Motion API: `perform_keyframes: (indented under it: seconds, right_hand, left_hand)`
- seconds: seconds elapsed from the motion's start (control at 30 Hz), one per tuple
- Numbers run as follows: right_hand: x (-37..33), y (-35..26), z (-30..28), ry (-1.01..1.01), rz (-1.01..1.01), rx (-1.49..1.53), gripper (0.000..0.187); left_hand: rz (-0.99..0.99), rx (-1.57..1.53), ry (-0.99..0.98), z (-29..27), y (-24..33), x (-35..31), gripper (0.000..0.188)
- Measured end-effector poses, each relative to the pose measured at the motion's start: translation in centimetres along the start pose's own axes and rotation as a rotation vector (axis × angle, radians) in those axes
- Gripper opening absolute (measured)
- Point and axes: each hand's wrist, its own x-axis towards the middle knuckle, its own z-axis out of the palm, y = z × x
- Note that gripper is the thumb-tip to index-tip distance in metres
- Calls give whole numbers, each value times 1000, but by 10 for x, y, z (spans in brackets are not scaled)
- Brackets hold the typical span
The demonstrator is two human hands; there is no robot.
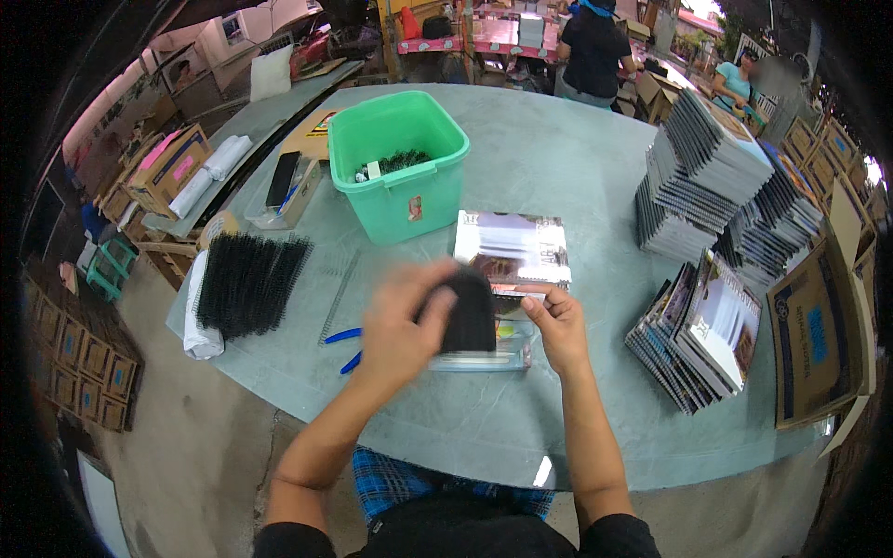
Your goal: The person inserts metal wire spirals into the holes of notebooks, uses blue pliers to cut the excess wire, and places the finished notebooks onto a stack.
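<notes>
My left hand [405,321] is blurred by motion, its thumb over a black, round-topped piece [472,312]; the piece is too smeared to name. My right hand [556,330] pinches the white edge of a notebook [518,295], partly hidden behind the black piece. Just beyond lies a spiral-bound notebook [512,244] with a pale picture cover. Blue-handled pliers [344,337] rest left of my left hand, near a loose wire coil [340,299]. Farther left, many black binding coils [253,284] lie in a pile on a white wrapped roll [202,325].
A green bin [395,200] with black coils inside stands beyond my hands. Tall notebook stacks [698,177] and a lower pile [702,330] fill the right side, beside a cardboard box [819,325]. A clear tray [284,200] holds a black phone. Two people [595,51] are in the background.
</notes>
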Motion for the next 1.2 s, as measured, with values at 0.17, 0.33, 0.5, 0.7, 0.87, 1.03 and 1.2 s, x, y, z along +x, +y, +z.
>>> perform_keyframes:
  seconds: [0.17,0.33,0.5,0.7,0.87,1.03,1.2]
  right_hand:
    - [5,7,1,-39,-63,9,30]
    - [2,12,2,-102,-21,115,50]
    - [1,4,4,-82,-26,13,48]
    - [3,8,-3,-103,-120,42,48]
    - [0,6,10,-128,-88,62,18]
    - [2,7,4,-145,-144,-238,25]
    - [0,1,4,-106,-117,-156,23]
  left_hand:
    - [-44,15,-402,4,0,3,31]
    - [17,51,262,4,13,20,31]
    - [-1,0,207,-6,22,26,31]
    - [48,-71,-24,21,17,-20,26]
    - [49,-95,-268,51,9,-80,23]
    - [369,301,25,23,-2,-1,22]
    - [398,315,-80,16,-9,12,23]
